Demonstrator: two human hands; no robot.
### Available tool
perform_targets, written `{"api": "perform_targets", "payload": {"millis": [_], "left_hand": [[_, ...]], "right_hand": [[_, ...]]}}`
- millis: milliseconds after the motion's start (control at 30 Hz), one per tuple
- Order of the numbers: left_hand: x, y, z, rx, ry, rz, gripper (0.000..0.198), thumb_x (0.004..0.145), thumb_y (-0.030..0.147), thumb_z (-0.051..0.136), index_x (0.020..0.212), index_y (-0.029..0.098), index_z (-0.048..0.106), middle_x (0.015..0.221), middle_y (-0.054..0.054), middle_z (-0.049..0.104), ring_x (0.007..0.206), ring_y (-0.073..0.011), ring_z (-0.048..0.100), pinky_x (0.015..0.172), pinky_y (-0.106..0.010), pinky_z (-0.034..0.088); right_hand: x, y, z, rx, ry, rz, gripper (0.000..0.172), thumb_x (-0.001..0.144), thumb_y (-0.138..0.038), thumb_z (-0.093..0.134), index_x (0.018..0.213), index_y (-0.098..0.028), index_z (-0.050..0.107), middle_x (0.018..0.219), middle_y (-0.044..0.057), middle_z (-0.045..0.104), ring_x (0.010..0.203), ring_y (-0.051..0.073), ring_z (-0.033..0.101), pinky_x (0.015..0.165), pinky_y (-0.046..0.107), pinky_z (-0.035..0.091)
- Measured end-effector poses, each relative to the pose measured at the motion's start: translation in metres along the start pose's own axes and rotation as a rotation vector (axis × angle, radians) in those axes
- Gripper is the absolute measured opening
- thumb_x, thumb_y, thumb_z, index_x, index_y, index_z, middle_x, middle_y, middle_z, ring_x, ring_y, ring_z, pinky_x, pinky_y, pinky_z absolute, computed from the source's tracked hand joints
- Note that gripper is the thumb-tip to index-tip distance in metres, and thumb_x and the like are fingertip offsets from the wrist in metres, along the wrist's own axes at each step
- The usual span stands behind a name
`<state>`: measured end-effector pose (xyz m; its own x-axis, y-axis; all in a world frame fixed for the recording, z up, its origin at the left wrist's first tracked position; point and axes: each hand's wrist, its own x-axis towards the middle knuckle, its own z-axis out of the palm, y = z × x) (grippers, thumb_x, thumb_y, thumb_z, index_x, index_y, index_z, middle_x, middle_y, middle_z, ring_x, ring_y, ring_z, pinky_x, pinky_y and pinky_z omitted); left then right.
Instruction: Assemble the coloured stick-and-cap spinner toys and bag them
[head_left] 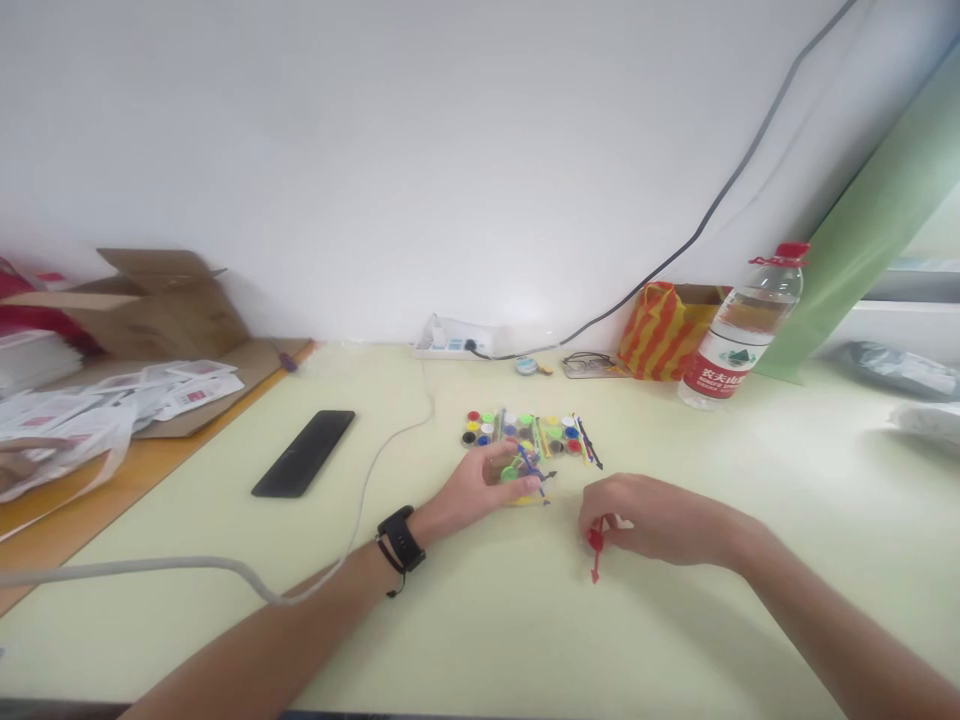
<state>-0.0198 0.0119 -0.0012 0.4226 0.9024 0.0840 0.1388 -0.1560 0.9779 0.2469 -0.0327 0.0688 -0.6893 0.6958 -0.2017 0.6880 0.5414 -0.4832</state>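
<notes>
My left hand (484,485) curls its thumb and fingers around a small cluster of plastic pieces (511,474), with a green round part and blue and dark arrow-tipped sticks showing. Some of that cluster is hidden by the fingers. To its right, my right hand (634,512) pinches a red arrow-tipped stick (595,567), which points down above the table; a small red lump sits at the fingertips. Just beyond my left hand lie several coloured round caps (487,428) in rows, with thin coloured sticks (589,440) among and beside them.
A black phone (304,453) and a pale cable (364,500) lie left on the table (465,630). At the back stand a power strip (454,340), a striped bag (654,330) and a water bottle (739,330). Far left: a cardboard box (165,305), white packets (195,393) and another person's hand (26,462).
</notes>
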Motion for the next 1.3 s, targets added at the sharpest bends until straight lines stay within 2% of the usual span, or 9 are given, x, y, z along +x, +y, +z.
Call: {"api": "perform_targets", "payload": {"millis": [167,267,333,500,667,767,933,1100,1300], "left_hand": [[0.005,-0.012,-0.004,-0.149,0.058,-0.058,0.055,0.091,0.066,0.059,0.117,0.019,0.073,0.125,-0.012,0.07,0.123,-0.0311,0.061,0.103,-0.044,0.05],[0.003,-0.011,-0.003,-0.094,0.045,-0.052,0.061,0.079,0.058,0.078,0.125,0.019,0.069,0.133,-0.014,0.066,0.127,-0.0333,0.059,0.105,-0.045,0.048],[0.001,-0.005,0.0,-0.038,0.004,0.003,0.063,0.071,0.05,0.087,0.121,0.018,0.071,0.127,-0.015,0.069,0.124,-0.0339,0.06,0.103,-0.044,0.05],[-0.002,0.009,0.008,0.03,-0.06,0.127,0.042,0.076,0.049,0.083,0.102,0.017,0.075,0.104,-0.01,0.074,0.106,-0.0281,0.066,0.094,-0.039,0.053],[-0.004,0.01,0.01,0.055,-0.067,0.167,0.038,0.08,0.048,0.079,0.101,0.016,0.075,0.102,-0.01,0.072,0.102,-0.026,0.065,0.093,-0.038,0.052],[-0.004,0.011,0.01,0.064,-0.074,0.177,0.038,0.081,0.049,0.078,0.101,0.016,0.074,0.1,-0.009,0.072,0.101,-0.0257,0.065,0.092,-0.037,0.052],[-0.005,0.013,0.01,0.101,-0.068,0.186,0.037,0.081,0.05,0.077,0.096,0.016,0.073,0.092,-0.008,0.071,0.099,-0.0256,0.064,0.092,-0.037,0.051],[-0.004,0.011,0.009,0.117,-0.088,0.2,0.032,0.084,0.046,0.076,0.096,0.016,0.072,0.097,-0.007,0.071,0.102,-0.025,0.063,0.096,-0.037,0.049],[-0.005,0.012,0.009,0.076,-0.053,0.207,0.038,0.081,0.045,0.079,0.106,0.017,0.073,0.104,-0.009,0.071,0.103,-0.0254,0.063,0.095,-0.037,0.049]], "right_hand": [[-0.009,0.004,0.003,0.073,0.143,0.022,0.025,0.097,-0.022,0.049,0.099,-0.024,0.074,0.098,0.007,0.074,0.088,0.024,0.068,0.078,0.035,0.052],[-0.015,0.002,-0.003,0.186,0.241,0.028,0.028,0.101,-0.035,0.048,0.119,-0.028,0.069,0.093,0.006,0.073,0.082,0.023,0.068,0.073,0.036,0.054],[-0.017,0.001,-0.009,0.267,0.306,0.036,0.033,0.101,-0.041,0.049,0.128,-0.029,0.062,0.089,0.005,0.072,0.077,0.022,0.066,0.07,0.036,0.055],[-0.024,-0.011,-0.033,0.34,0.517,-0.018,0.026,0.096,-0.046,0.062,0.11,-0.025,0.068,0.096,0.007,0.071,0.08,0.02,0.065,0.07,0.033,0.056],[-0.018,-0.03,-0.059,0.381,0.667,-0.121,0.031,0.09,-0.043,0.072,0.115,-0.026,0.064,0.082,0.002,0.067,0.073,0.018,0.063,0.067,0.031,0.056],[-0.007,-0.04,-0.066,0.372,0.686,-0.132,0.032,0.089,-0.043,0.073,0.112,-0.025,0.061,0.081,0.002,0.064,0.072,0.017,0.062,0.067,0.031,0.056],[0.012,-0.048,-0.069,0.326,0.643,-0.186,0.027,0.099,-0.04,0.058,0.118,-0.022,0.063,0.107,0.009,0.064,0.085,0.019,0.062,0.073,0.033,0.056],[0.026,-0.048,-0.069,0.358,0.641,-0.216,0.031,0.104,-0.036,0.049,0.132,-0.024,0.052,0.102,0.007,0.067,0.089,0.02,0.064,0.077,0.035,0.056],[0.031,-0.047,-0.069,0.099,0.591,-0.198,0.016,0.1,-0.034,0.056,0.11,-0.024,0.064,0.104,0.006,0.071,0.092,0.022,0.066,0.08,0.035,0.054]]}}
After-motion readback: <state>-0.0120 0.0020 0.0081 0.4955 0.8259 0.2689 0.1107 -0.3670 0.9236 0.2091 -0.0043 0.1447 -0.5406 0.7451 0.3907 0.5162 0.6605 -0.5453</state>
